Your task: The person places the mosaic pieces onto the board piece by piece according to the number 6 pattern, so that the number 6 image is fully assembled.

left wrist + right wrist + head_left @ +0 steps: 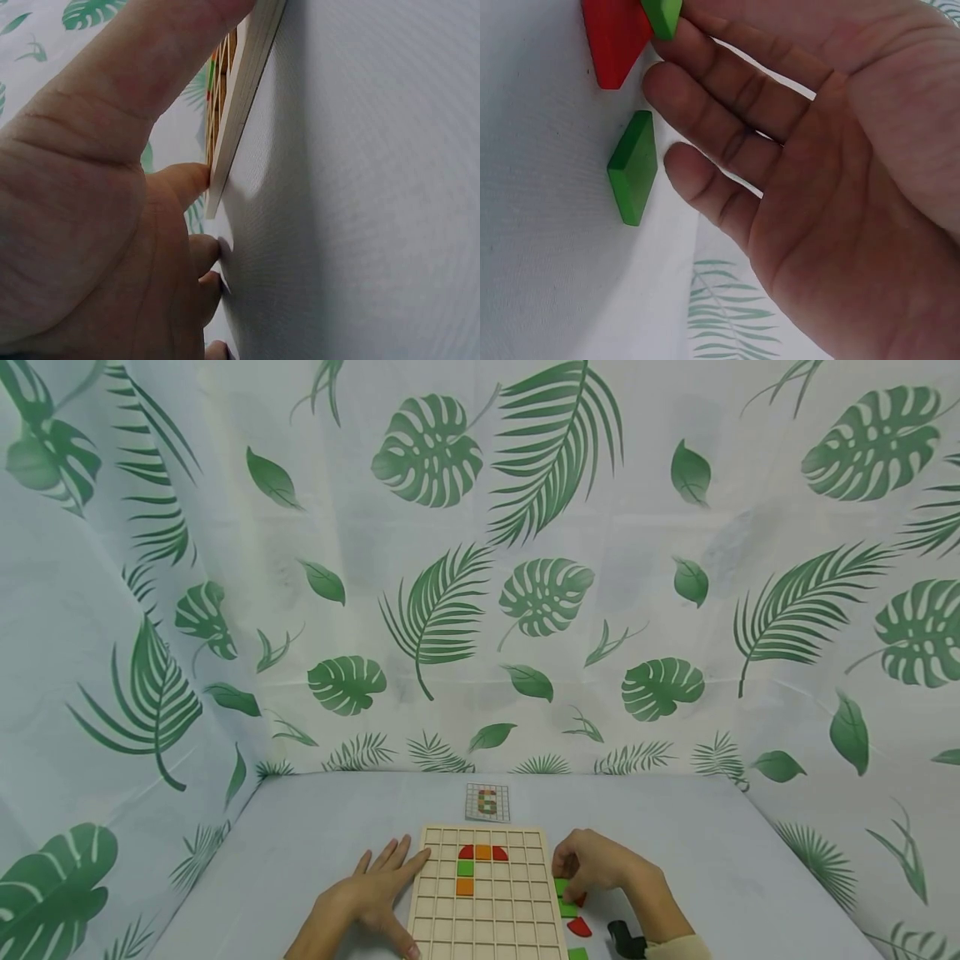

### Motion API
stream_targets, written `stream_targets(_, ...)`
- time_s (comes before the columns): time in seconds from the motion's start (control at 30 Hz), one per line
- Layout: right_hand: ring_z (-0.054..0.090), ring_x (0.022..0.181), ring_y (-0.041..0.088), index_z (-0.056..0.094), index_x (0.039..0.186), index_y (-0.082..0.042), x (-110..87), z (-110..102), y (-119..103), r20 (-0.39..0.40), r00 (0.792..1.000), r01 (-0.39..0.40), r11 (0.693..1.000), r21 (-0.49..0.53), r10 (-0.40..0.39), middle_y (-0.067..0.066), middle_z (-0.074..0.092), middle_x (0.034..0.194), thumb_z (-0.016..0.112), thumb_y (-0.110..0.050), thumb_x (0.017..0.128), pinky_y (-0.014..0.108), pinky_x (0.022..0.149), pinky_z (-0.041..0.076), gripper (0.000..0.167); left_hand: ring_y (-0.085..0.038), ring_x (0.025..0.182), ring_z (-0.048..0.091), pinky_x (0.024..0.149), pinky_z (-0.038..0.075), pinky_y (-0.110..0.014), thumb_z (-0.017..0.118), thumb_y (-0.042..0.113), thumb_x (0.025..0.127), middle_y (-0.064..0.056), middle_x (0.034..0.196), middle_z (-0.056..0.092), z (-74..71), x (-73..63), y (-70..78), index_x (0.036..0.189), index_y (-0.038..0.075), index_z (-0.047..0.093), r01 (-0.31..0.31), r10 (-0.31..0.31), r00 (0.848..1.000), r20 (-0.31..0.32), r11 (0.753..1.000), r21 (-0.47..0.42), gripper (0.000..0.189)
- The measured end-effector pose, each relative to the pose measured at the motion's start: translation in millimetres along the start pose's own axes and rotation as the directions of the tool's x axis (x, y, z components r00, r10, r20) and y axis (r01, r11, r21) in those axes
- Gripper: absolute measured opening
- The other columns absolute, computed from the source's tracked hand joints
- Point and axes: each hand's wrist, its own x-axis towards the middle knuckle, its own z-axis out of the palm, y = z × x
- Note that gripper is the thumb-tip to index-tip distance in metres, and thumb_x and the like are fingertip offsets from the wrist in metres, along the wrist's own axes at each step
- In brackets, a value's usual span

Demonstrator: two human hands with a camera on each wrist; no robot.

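The wooden grid board (pixel 483 906) lies on the table between the two hands. Several tiles fill some of its squares: red curved pieces (pixel 467 852), orange squares (pixel 465 887) and a green square (pixel 466 868). My left hand (pixel 375 893) is spread along the board's left side, thumb and index finger touching its edge (pixel 244 97). By the right edge, my right hand (pixel 600 864) has curled fingers and pinches a green tile (pixel 661 16); the thumb-and-index contact is partly hidden. Just beneath are a red piece (pixel 615 45) and another green tile (pixel 634 169).
A small printed card (pixel 487 802) with a coloured figure on a grid lies behind the board. A loose red quarter-round piece (pixel 579 927), a green tile (pixel 577 954) and a black object (pixel 626 939) are at the front right. Leaf-printed cloth (pixel 480 610) surrounds the table.
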Motion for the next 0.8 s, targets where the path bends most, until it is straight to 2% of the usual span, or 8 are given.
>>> stream_targets(0.4,0.067,0.073,0.014,0.079,0.086,-0.013,-1.3,-1.2,0.2,-0.024,1.000,-0.015,0.997,-0.073,0.014,-0.005,0.074,0.081,0.088,-0.005,0.078,0.028,0.065,0.056,0.014,-0.043,0.162,0.008,0.125,0.005,-0.073,0.095,0.067,0.054,-0.020,0.174,0.011,0.0,-0.1,0.2,0.166,0.024,0.026,-0.008,0.008,1.000,-0.001,1.000,0.013,0.139)
stream_targets(0.47,0.066,0.074,0.013,0.079,0.088,-0.013,-0.9,-1.8,-0.7,-0.048,0.999,-0.015,0.997,-0.081,0.011,-0.006,0.073,0.082,0.086,-0.008,0.081,0.028,0.066,0.056,0.012,-0.043,0.162,0.007,0.125,0.004,-0.073,0.095,0.067,0.054,-0.020,0.174,0.010,0.0,-0.4,0.1,0.166,0.024,0.025,-0.008,0.008,1.000,0.000,1.000,0.009,0.139)
stream_targets(0.67,0.063,0.080,0.011,0.078,0.103,-0.009,3.9,-4.8,-7.1,-0.179,0.980,0.066,0.992,-0.112,-0.085,-0.006,0.071,0.093,0.082,-0.013,0.085,0.026,0.069,0.055,0.019,-0.043,0.162,0.008,0.125,0.004,-0.073,0.096,0.066,0.054,-0.020,0.175,0.011,0.2,0.4,-0.1,0.166,0.024,0.026,-0.002,0.002,1.000,-0.001,1.000,0.006,0.139)
stream_targets(0.8,0.065,0.083,0.010,0.075,0.110,-0.008,6.3,-5.0,-15.4,-0.206,0.970,0.109,0.988,-0.109,-0.130,-0.006,0.071,0.099,0.081,-0.016,0.089,0.024,0.068,0.056,0.023,-0.043,0.162,0.007,0.125,0.004,-0.073,0.096,0.066,0.053,-0.019,0.175,0.011,0.3,0.4,-0.4,0.166,0.025,0.026,0.004,-0.004,1.000,-0.001,1.000,0.003,0.139)
